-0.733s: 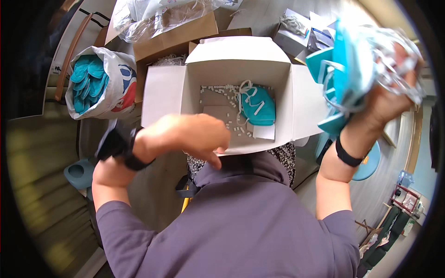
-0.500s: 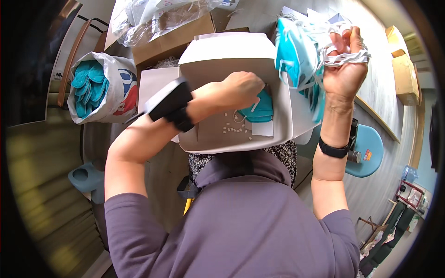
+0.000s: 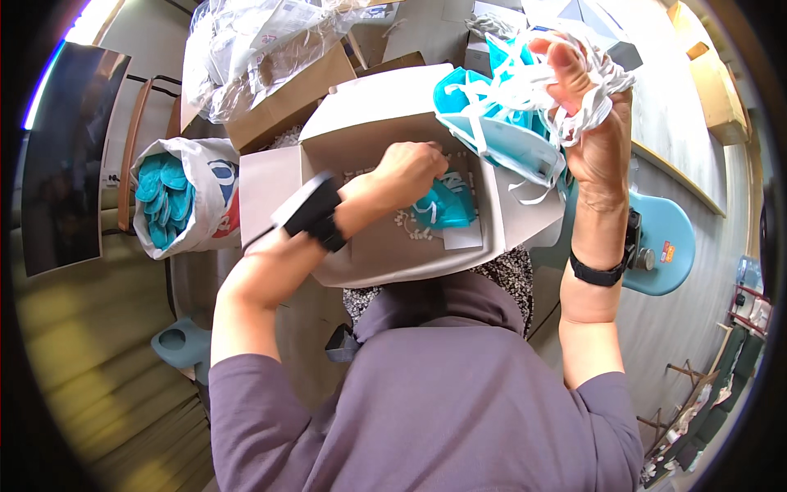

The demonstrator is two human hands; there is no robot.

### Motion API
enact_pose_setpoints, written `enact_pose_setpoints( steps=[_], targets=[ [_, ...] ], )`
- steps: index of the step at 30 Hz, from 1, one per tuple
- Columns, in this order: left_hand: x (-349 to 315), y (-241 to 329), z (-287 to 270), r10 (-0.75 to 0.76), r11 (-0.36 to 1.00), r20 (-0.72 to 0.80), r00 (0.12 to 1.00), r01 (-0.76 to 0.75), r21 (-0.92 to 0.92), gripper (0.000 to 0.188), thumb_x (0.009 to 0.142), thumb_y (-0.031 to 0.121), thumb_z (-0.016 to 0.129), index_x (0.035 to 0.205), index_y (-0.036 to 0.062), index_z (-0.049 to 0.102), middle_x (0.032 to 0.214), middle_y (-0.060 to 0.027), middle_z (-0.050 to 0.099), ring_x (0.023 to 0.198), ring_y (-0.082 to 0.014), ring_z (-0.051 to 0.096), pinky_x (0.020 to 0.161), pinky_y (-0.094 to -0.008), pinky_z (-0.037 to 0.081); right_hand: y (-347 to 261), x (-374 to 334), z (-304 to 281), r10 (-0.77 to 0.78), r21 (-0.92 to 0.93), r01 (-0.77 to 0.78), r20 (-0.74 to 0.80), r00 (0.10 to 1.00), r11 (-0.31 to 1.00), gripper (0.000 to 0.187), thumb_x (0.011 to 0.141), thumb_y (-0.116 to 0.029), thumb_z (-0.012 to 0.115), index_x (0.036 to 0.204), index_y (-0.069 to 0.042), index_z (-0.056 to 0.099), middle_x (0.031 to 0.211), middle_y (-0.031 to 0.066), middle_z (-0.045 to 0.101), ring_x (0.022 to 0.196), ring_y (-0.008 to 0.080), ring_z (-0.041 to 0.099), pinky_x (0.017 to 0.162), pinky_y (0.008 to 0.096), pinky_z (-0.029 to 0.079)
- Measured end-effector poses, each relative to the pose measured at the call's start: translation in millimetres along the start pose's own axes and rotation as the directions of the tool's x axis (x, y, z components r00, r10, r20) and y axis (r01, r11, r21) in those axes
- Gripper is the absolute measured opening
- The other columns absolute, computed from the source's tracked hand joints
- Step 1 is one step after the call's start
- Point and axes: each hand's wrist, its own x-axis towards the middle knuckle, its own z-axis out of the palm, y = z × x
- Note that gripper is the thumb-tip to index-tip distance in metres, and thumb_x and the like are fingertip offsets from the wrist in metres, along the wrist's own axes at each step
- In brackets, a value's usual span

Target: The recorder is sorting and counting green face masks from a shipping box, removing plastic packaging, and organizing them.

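Note:
At the upper right my right hand (image 3: pixel 594 123) is raised, with white elastic straps (image 3: pixel 602 94) bunched round its fingers. Several teal cup-shaped face masks (image 3: pixel 500 135) hang from these straps, to the left of the hand. My left hand (image 3: pixel 406 174) reaches into an open cardboard box (image 3: pixel 385 250) with its fingers curled; whatever they pinch is hidden behind the hand. Just beside it in the box lie teal masks (image 3: pixel 447 205) with pale straps. Small white bits (image 3: pixel 416 232) are scattered on the box floor, next to a white card (image 3: pixel 465 238).
A white bag (image 3: pixel 209 217) full of teal masks stands at the left. Behind the box are another carton (image 3: pixel 287 90) and clear plastic wrapping (image 3: pixel 270 41). A blue stool (image 3: pixel 668 238) stands at the right, below a pale tabletop (image 3: pixel 672 131).
The raised bunch of masks has swung left, over the box's right flap. The left hand has shifted slightly left and stays inside the box. The whole view has turned a little.

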Motion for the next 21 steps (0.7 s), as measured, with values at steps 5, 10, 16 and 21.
enact_pose_setpoints(
  steps=[5,10,16,21],
  targets=[
    [-50,28,-91,0.026,0.998,-0.383,0.924,-0.047,-0.045,0.013,0.076,-0.001,0.063,0.083,0.007,0.071,0.085,-0.0083,0.063,0.078,-0.0304,0.065,0.066,-0.0394,0.051,1,-1,13,-0.108,-0.244,0.184,0.296,0.949,0.952,0.038,0.071,-0.016,0.089,0.089,0.007,0.065,0.083,0.008,0.066,0.074,0.0131,0.06,0.07,0.0275,0.05],
    [-59,39,-126,0.084,0.991,-0.69,0.719,-0.131,-0.016,0.013,0.079,-0.001,0.073,0.09,0.0055,0.071,0.091,-0.0057,0.065,0.077,-0.0246,0.066,0.063,-0.0319,0.053,-4,-8,37,0.022,-0.583,0.352,0.536,0.844,0.732,0.037,0.073,-0.011,0.087,0.077,0.0,0.052,0.075,0.0066,0.057,0.075,0.0154,0.057,0.071,0.0307,0.048],
    [-49,42,-119,-0.362,0.855,-0.802,0.475,-0.173,-0.488,0.033,0.081,0.004,0.077,0.109,0.0044,0.06,0.102,-0.0047,0.064,0.069,-0.0077,0.059,0.056,-0.0214,0.047,-7,-3,45,-0.115,-0.533,0.313,0.372,0.921,0.786,0.03,0.089,-0.011,0.074,0.068,0.001,0.056,0.058,0.0025,0.048,0.054,0.011,0.038,0.049,0.0271,0.034],
    [-48,29,-104,-0.512,0.463,-0.483,0.711,-0.245,-0.852,0.039,0.086,0.019,0.078,0.111,0.0028,0.053,0.099,-0.0073,0.063,0.061,-0.0056,0.056,0.05,-0.0186,0.045,-6,3,47,-0.225,-0.525,0.371,0.321,0.92,0.766,0.032,0.089,-0.01,0.074,0.068,0.0,0.052,0.061,-0.0011,0.045,0.058,0.0095,0.035,0.052,0.0263,0.033]
  ],
)
